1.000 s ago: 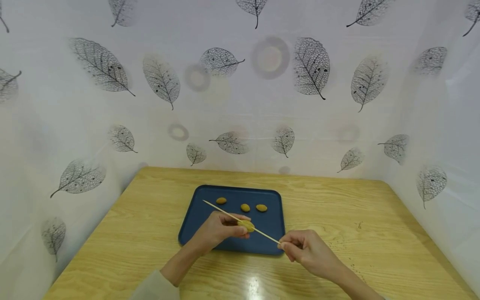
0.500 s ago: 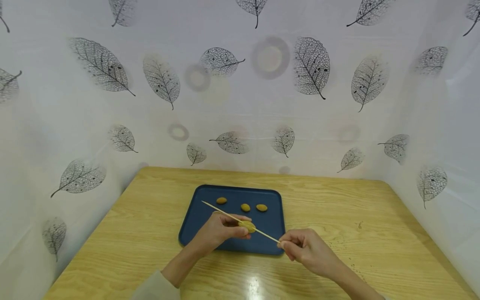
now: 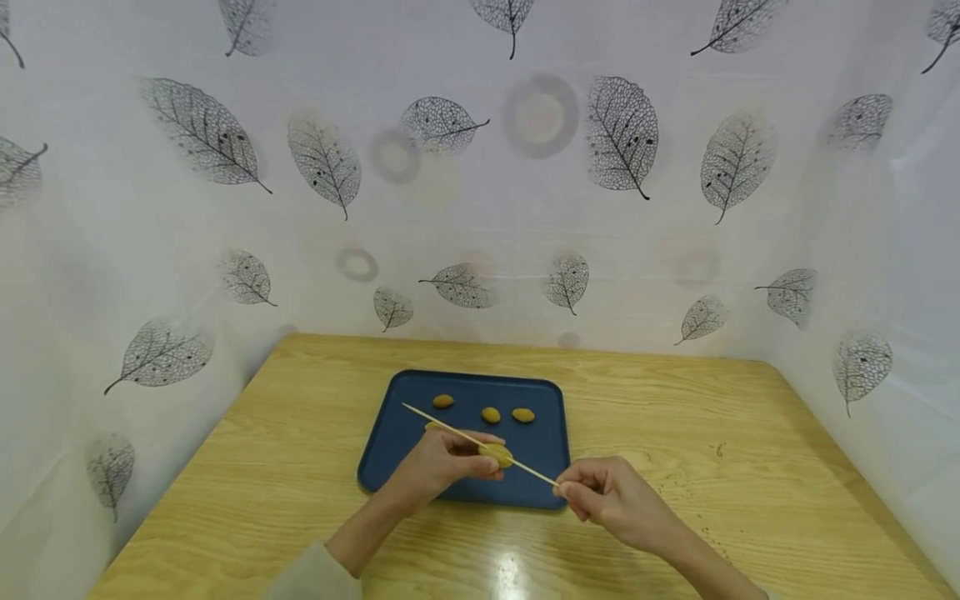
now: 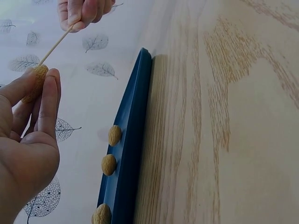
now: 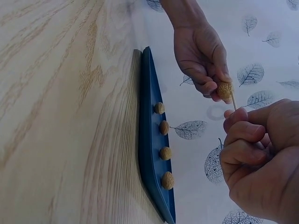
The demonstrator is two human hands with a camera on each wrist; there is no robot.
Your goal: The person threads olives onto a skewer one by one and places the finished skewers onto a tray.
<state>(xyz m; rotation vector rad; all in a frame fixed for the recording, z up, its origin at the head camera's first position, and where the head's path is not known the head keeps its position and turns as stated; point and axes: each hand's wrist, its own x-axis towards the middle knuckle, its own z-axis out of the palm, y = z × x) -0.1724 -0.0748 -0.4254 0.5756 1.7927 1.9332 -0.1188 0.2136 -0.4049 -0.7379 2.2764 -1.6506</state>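
Note:
My left hand (image 3: 442, 467) pinches a tan, rough-skinned oval piece (image 3: 497, 454) between thumb and fingers above the tray. A thin wooden skewer (image 3: 442, 423) appears to run through it; its pointed end juts out past the left hand. My right hand (image 3: 611, 500) grips the skewer's other end, right of the tray's near corner. In the right wrist view, a short length of skewer (image 5: 234, 99) shows between the oval piece (image 5: 225, 91) and the right fingers. What the oval pieces are made of, I cannot tell.
A blue tray (image 3: 555, 433) lies on the wooden table (image 3: 675, 417). Similar oval pieces rest on it, at the back left (image 3: 443, 402), middle (image 3: 491, 415) and right (image 3: 523, 415); another (image 3: 432, 426) is partly hidden by the left hand. A leaf-patterned curtain (image 3: 510, 217) stands behind.
The right hand has edged slightly left along with the skewer, whose tip sits a little farther left. The left hand has dipped slightly, showing more of the oval piece behind it.

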